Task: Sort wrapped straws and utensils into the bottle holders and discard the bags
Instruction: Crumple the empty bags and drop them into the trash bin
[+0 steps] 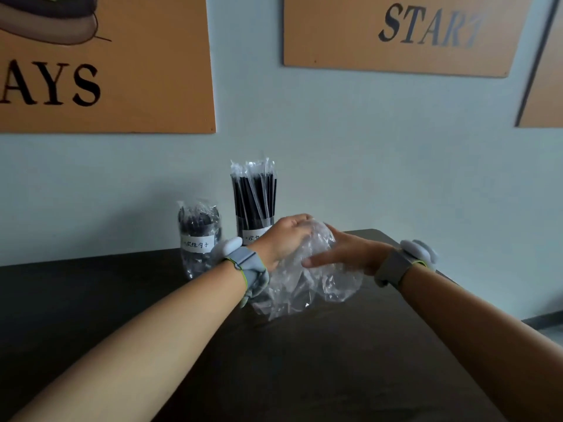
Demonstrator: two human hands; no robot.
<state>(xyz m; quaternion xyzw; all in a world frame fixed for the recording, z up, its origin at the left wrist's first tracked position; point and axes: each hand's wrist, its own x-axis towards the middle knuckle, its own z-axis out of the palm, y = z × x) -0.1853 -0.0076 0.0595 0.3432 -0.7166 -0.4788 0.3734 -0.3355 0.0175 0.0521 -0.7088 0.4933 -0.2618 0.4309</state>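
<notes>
Both my hands grip a crumpled clear plastic bag (307,281) over the dark table (274,360). My left hand (285,237) closes on its top from the left, and my right hand (344,251) presses it from the right with the thumb on the film. Behind the bag, a tall cut bottle holder (254,236) is packed with upright wrapped black straws (254,193). To its left a shorter labelled bottle holder (198,239) contains wrapped black utensils. The bag's contents, if any, cannot be made out.
The table's far edge meets a pale blue wall. Orange boards hang on it, one at the upper left (122,71) and one at the upper right (405,32). The table's right edge (451,278) runs behind my right wrist.
</notes>
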